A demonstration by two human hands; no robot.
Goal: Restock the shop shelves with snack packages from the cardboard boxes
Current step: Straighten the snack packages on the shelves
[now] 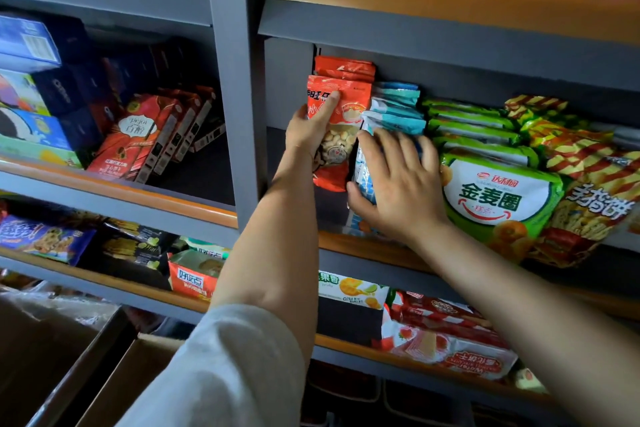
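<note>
My left hand (310, 133) grips an orange-red nut packet (349, 97) at the left end of the right bay's middle shelf, with more of the same packets standing behind it. Beside it, my right hand (398, 184) lies with spread fingers against the front of a row of blue-and-white packets (398, 107), thumb under the front one. Green-and-white snack bags (498, 198) and red-yellow striped bags (581, 184) fill the shelf to the right. Two open cardboard boxes (114, 381) sit at the lower left.
A grey upright post (239, 80) divides the two bays. The left bay holds blue cookie boxes (38, 87) and leaning red boxes (145, 135). Lower shelves carry dark and red packs (446, 340). An orange-edged shelf (450, 0) hangs just above my hands.
</note>
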